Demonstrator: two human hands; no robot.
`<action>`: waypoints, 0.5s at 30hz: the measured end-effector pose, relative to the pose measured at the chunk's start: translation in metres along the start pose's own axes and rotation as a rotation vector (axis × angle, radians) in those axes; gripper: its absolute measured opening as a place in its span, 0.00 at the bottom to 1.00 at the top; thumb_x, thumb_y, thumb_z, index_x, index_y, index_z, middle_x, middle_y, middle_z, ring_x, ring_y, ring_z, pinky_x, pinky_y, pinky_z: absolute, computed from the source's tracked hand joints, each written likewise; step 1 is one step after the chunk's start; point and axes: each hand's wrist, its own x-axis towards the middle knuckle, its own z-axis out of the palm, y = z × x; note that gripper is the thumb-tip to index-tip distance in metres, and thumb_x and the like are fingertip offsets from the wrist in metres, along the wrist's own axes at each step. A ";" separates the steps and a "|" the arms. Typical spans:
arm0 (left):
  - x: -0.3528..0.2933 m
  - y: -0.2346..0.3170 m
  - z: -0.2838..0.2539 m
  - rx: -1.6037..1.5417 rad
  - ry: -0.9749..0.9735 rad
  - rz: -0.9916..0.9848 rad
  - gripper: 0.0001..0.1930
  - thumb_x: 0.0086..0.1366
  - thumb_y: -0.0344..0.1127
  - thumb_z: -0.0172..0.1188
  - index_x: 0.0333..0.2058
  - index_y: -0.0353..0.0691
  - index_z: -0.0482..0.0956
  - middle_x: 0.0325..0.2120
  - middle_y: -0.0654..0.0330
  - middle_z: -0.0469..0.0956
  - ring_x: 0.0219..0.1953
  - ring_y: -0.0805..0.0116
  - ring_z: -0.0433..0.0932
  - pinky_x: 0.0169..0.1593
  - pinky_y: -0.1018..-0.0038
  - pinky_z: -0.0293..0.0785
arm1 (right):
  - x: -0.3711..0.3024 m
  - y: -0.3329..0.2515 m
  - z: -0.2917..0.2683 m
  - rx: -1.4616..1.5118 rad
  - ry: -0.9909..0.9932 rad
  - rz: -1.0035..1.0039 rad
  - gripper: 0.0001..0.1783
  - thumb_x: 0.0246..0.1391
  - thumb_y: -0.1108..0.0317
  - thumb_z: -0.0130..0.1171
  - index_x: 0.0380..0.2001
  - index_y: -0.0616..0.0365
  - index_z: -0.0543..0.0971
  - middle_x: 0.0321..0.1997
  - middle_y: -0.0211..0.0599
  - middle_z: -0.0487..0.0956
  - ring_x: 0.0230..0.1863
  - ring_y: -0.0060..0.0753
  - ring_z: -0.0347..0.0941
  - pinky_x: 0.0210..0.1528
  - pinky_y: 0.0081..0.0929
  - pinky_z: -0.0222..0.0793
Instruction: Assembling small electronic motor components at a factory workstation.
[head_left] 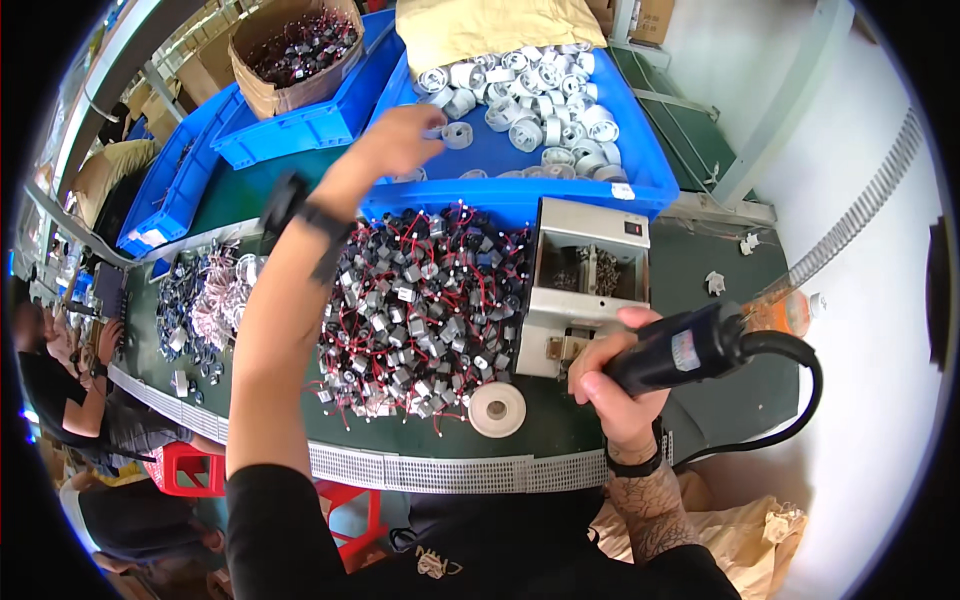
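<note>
My left hand (398, 142) reaches over the near left part of a large blue bin (520, 207), beside a white round plastic housing (457, 135). Its fingertips are blurred, so whether they grip a part does not show. Wrapped round the black handle of an electric screwdriver (670, 352), my right hand (618, 390) is closed above the right side of the bench. The tool's tip is hidden by the hand. A metal screw feeder box (540, 325) stands just beyond it. On the bench to its left lies a single white round part (497, 410).
Small grey motors with red wires (420, 310) form a big heap mid-bench. A coiled spring (860, 195) and a black cable (815, 400) run to the screwdriver. A cardboard box (290, 95) rests on another blue bin at the back left. A co-worker (75, 380) sits far left.
</note>
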 end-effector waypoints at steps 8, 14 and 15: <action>0.106 -0.048 0.100 0.416 -0.471 -0.200 0.36 0.53 0.25 0.64 0.63 0.50 0.71 0.56 0.43 0.75 0.56 0.47 0.77 0.53 0.58 0.77 | 0.005 0.005 -0.003 -0.013 0.024 0.078 0.36 0.45 0.88 0.60 0.59 0.65 0.61 0.23 0.37 0.77 0.21 0.25 0.72 0.26 0.23 0.68; 0.086 -0.025 0.063 0.408 -0.225 -0.022 0.25 0.52 0.38 0.68 0.49 0.40 0.75 0.41 0.43 0.80 0.47 0.44 0.80 0.47 0.53 0.77 | 0.006 -0.002 -0.002 0.051 0.016 0.019 0.37 0.46 0.87 0.59 0.61 0.63 0.60 0.24 0.41 0.77 0.21 0.27 0.71 0.26 0.24 0.68; 0.079 -0.019 0.050 0.390 -0.129 0.021 0.30 0.52 0.42 0.67 0.54 0.41 0.74 0.42 0.41 0.80 0.47 0.42 0.79 0.50 0.54 0.76 | 0.006 -0.003 -0.001 0.037 -0.008 0.002 0.37 0.47 0.87 0.59 0.61 0.63 0.59 0.24 0.40 0.76 0.21 0.27 0.71 0.26 0.25 0.69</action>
